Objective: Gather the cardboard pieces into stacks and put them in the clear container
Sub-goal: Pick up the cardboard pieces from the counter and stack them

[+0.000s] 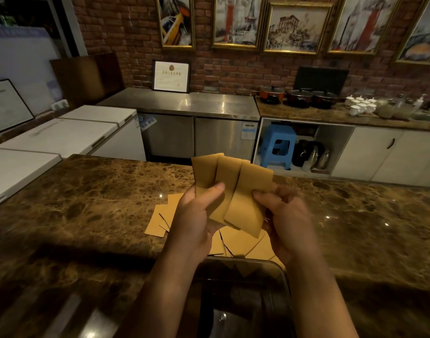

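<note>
Marble counter (pixel 92 203) bare leftward — loose cardboard (pixel 158 223) centre.

- Brick wall (pixel 228 69): spans the rear; carries a row of gold-framed paintings (pixel 298 28).
- Framed certificate (pixel 171 76): stands upright on the stainless steel counter (pixel 184 104), leaning against the wall.
- Chest freezers (pixel 70 132): white, closed, positioned along the left side.
- Dark monitor (pixel 321 80): stands at the rear right, behind three lidded pots (pixel 298 96).
- White cups (pixel 359 106): grouped to the right of the pots.
- Blue plastic stool (pixel 278 147): stored in the open compartment under the rear counter, beside metal kettles (pixel 317 158).
- White cabinet doors (pixel 379 154): closed, right of the compartment.
- Table (pixel 87 203): brown marble surface, glossy.
</note>
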Tool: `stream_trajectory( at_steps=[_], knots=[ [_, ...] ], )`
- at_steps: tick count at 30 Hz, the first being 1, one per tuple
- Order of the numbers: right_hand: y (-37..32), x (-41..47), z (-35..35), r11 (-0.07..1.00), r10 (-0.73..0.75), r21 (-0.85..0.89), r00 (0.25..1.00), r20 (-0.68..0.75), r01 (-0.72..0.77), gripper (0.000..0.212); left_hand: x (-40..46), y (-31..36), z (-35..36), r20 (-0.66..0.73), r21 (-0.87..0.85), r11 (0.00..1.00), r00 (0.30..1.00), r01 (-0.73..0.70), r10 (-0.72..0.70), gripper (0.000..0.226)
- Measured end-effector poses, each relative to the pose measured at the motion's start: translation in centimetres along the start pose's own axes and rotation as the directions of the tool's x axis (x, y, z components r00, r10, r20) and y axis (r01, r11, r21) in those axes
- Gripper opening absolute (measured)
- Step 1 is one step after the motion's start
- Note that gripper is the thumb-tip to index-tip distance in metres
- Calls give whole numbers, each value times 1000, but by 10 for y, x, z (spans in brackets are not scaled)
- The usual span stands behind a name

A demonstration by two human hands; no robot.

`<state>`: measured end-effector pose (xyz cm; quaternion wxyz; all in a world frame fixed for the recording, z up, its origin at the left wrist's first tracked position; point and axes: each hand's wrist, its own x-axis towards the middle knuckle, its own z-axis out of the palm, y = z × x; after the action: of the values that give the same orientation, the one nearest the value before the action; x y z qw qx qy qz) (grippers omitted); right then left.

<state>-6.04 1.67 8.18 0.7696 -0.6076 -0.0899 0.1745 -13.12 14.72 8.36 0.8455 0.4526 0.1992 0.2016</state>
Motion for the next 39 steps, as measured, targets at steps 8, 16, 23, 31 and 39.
stream_trajectory(
  at_steps=[8, 16, 23, 31, 39],
  knots=[
    [5, 9, -3, 1000, 2, 10, 1000, -7, -2, 16, 10, -6, 0, -107, -163, 983, 989, 81, -100, 23],
    [10, 26, 0, 988, -65, -131, 993, 100, 78, 54, 28, -9, 5, -21, -202, 973, 992, 114, -121, 26],
    [11, 45, -3, 973, -116, -193, 992, 54, 124, 34, 48, -21, 3, 71, -120, 980, 986, 156, -149, 21],
    [50, 67, 14, 821, -187, -558, 980, -67, 119, 36, 74, -37, -2, 283, -333, 823, 882, 460, -377, 38],
    [75, 91, -39, 928, -13, -366, 980, -198, -62, 70, 94, -65, -13, 172, -83, 934, 928, 347, -329, 34]
  ],
)
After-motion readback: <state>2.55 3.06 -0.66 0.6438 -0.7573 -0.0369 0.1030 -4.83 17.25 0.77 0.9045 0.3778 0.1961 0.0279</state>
